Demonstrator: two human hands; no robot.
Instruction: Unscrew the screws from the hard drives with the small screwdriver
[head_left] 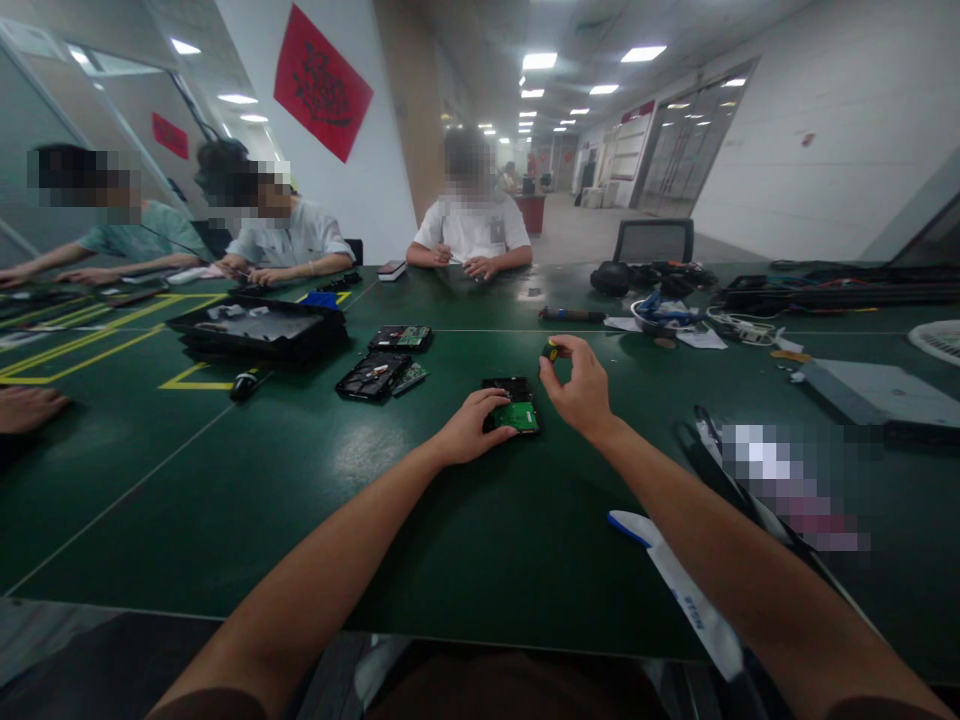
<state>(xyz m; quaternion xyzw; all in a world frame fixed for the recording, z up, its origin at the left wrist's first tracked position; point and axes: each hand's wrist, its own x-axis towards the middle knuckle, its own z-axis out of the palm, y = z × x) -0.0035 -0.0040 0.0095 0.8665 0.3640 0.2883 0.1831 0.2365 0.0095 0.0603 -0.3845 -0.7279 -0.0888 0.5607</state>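
A hard drive [516,416] lies on the green table with its green circuit board facing up. My left hand [469,430] grips it from the left side, the thumb along the near edge and the fingers over the far part. Just right of the drive and raised above the table, my right hand [583,388] pinches a small black-and-yellow piece [552,350] between thumb and fingers. Most of that piece is hidden by the fingers, so its kind is unclear.
Other opened drives [375,374] and a loose circuit board [409,378] lie to the left, near a black tray [259,325]. A grey metal case [885,390] and cables [742,325] are at right. Co-workers sit across and to the left; a hand [30,410] rests at the left edge.
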